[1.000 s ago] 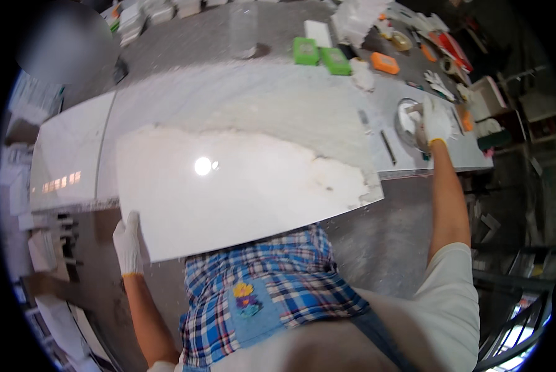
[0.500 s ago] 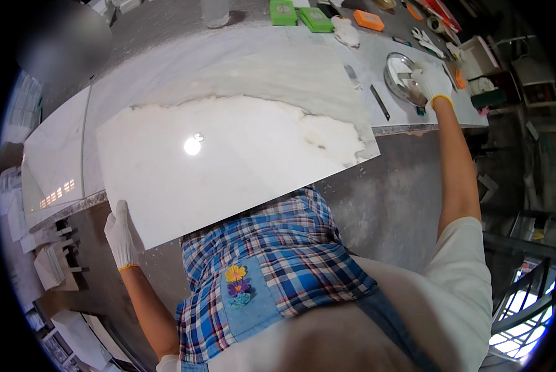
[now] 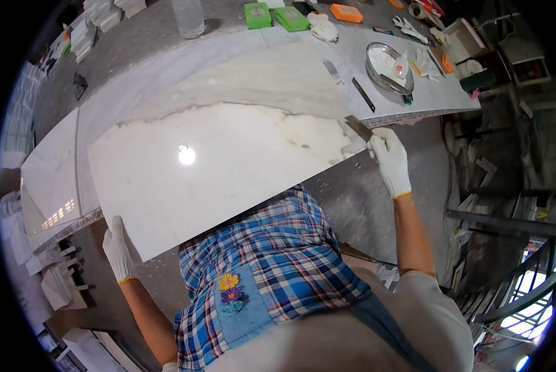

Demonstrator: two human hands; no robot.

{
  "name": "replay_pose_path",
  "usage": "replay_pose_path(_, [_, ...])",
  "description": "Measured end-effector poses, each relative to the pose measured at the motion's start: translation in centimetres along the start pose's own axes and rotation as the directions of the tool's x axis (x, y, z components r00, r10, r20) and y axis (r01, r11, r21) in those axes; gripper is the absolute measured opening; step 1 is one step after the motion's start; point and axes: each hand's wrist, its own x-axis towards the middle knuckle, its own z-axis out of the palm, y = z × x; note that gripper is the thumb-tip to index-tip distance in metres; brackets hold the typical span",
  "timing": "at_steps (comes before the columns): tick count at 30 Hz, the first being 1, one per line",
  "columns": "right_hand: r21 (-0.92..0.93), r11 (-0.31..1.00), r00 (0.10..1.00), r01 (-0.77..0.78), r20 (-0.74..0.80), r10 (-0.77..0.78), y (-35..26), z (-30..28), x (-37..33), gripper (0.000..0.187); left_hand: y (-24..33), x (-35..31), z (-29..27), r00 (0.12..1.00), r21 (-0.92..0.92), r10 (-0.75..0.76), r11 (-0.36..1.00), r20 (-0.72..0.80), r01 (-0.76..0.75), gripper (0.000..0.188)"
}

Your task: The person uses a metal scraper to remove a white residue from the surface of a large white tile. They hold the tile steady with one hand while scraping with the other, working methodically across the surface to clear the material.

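Observation:
A polished white marble slab (image 3: 191, 186) with a brown-grey vein lies tilted over the table's near edge, its front corner hanging out by my apron. My gloved left hand (image 3: 118, 251) grips the slab's left edge near that corner, its thumb on the edge and its fingers partly hidden. My gloved right hand (image 3: 390, 158) is closed round a flat scraper (image 3: 358, 128), holding its dark blade at the slab's right corner. Beyond that hand, a metal bowl (image 3: 372, 68) of white paste stands on the table with a small round-lidded thing inside.
A dark flat blade (image 3: 363, 94) and a light-coloured scraper (image 3: 332, 71) lie beyond the slab. Green boxes (image 3: 257, 15), an orange box (image 3: 346, 13), a white cloth (image 3: 322, 28) and a clear container (image 3: 188, 18) stand farther back. White gloves (image 3: 425, 64) lie right of the bowl.
My right hand has come out of the bowl and moved left and nearer with the scraper, to the slab's right corner. My left hand keeps its hold on the slab.

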Motion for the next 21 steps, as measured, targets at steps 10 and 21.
replay_pose_path(10, [-0.151, 0.988, 1.000, -0.014, 0.011, 0.016, 0.8, 1.7, -2.7, 0.037, -0.3, 0.4, -0.6, 0.999, -0.011, -0.012, 1.000, 0.036, 0.013, 0.050])
replay_pose_path(21, [-0.337, 0.942, 1.000, -0.010, 0.017, 0.016, -1.6, 3.5, -3.9, 0.044, 0.1, -0.1, -0.5, 1.000, 0.032, 0.006, 0.999, 0.016, -0.007, 0.052])
